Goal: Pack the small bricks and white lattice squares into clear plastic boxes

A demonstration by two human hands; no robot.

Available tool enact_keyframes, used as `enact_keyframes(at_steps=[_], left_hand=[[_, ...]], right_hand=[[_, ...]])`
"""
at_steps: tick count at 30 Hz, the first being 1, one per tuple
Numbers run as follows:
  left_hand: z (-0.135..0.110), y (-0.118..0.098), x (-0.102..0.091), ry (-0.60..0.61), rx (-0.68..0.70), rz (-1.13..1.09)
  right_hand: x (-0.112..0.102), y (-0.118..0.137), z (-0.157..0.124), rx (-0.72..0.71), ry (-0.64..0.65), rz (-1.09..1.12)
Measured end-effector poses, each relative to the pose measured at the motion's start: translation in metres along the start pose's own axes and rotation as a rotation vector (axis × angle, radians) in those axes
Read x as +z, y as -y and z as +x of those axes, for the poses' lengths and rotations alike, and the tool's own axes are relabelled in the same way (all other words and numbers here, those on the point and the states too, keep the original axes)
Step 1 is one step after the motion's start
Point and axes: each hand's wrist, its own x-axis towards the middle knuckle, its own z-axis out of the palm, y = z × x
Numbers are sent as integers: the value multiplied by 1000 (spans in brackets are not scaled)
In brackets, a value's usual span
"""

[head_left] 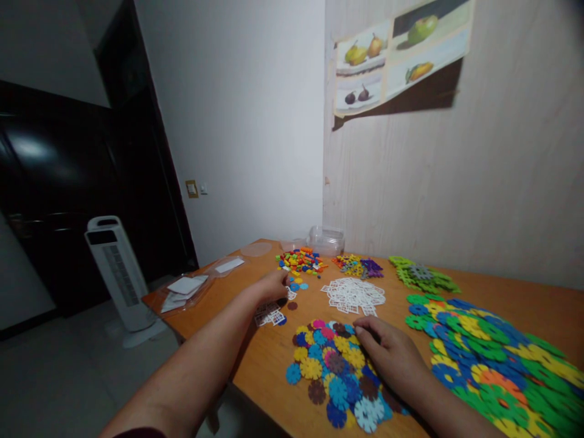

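My left hand (274, 286) reaches across the table with its fingers curled down, close to a few light-blue snowflake discs (298, 286) and some white lattice pieces (270, 314). Whatever its fingertips hold, if anything, is hidden. Over the right edge of a mixed pile of small snowflake discs (338, 389), in yellow, blue, brown and pink, rests my right hand (385, 340). Its thumb and index finger are drawn together at the tips; I cannot make out anything between them. A single brown disc (292, 306) lies just right of my left hand.
White lattice pieces (353, 295) are heaped mid-table. Behind lie small colourful bricks (301, 260), yellow and purple connectors (358, 266) and a clear plastic box (326, 240). Large flower discs (497, 359) spread at right, green pieces (424, 277) behind. Plastic bags (185, 289) lie left.
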Motion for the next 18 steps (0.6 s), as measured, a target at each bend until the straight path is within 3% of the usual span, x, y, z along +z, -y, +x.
enact_keyframes(at_steps=[10,14,18], left_hand=[[23,-57,19,-43,34,-480],[23,-49,13,-54,40,-332],[12,-24,-2,42,38,-150]], right_hand=[[1,-1,2,-12,-11,-2],[1,-2,1,-12,-11,5],[1,-4,2,-16,-14,6]])
